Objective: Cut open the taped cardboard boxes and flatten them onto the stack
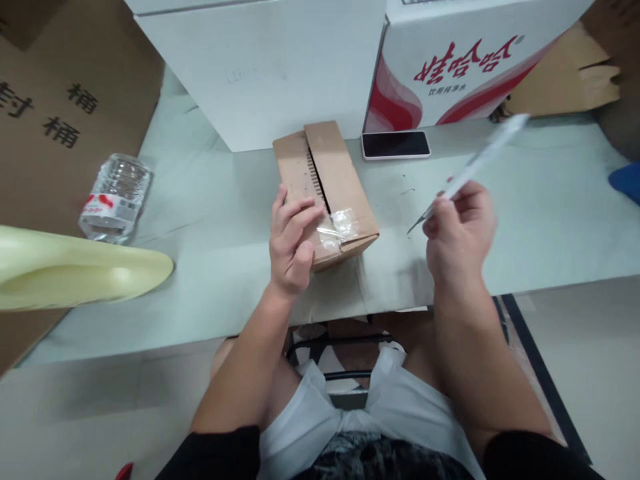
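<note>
The left hand (293, 250) lies on the left side of a small cardboard box (345, 173) at the near middle of the worktop (215, 293), its fingers partly spread against the cardboard, steadying rather than gripping. The right hand (463, 230), right of the box, has its fingers closed around a slim white tool (483, 160) with a thin, pointed dark tip aimed down and left.

If that tip is sharp, the left fingers beside the clear tape (343, 225) are the likeliest thing hurt, should a stroke slip off the slick tape. The loose left hold could also let the box twist under sideways pressure. Pushed too deep through the slit between the flaps, the tip might mark whatever is inside. A far-reaching swing could knock the phone (395, 145), just beyond the box to the right.
</note>
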`<control>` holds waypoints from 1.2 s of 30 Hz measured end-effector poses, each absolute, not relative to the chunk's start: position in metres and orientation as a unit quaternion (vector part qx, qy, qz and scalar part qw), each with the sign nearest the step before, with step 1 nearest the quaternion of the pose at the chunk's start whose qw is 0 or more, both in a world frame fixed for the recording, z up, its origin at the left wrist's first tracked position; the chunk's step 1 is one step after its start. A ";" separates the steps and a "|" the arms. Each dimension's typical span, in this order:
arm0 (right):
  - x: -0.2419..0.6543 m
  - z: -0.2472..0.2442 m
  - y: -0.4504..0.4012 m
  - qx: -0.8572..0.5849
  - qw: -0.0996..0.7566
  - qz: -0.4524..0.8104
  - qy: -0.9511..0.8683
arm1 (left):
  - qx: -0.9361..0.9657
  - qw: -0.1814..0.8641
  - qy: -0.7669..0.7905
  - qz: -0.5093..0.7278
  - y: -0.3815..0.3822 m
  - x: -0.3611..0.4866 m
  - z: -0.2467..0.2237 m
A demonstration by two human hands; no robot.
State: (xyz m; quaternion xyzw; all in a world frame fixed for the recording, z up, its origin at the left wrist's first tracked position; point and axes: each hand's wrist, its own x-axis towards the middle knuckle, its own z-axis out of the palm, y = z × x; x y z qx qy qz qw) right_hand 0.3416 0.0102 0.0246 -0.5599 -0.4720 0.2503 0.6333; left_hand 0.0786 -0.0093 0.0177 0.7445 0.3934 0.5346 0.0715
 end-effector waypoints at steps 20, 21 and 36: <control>0.294 0.085 -0.053 -0.418 0.549 0.200 -0.696 | 0.759 -0.017 0.395 0.518 -0.022 0.106 0.018; 0.294 0.087 -0.054 -0.424 0.537 0.192 -0.703 | 0.758 -0.016 0.403 0.513 -0.023 0.106 0.017; 0.292 0.093 -0.059 -0.432 0.516 0.170 -0.720 | 0.748 -0.015 0.421 0.512 -0.021 0.107 0.016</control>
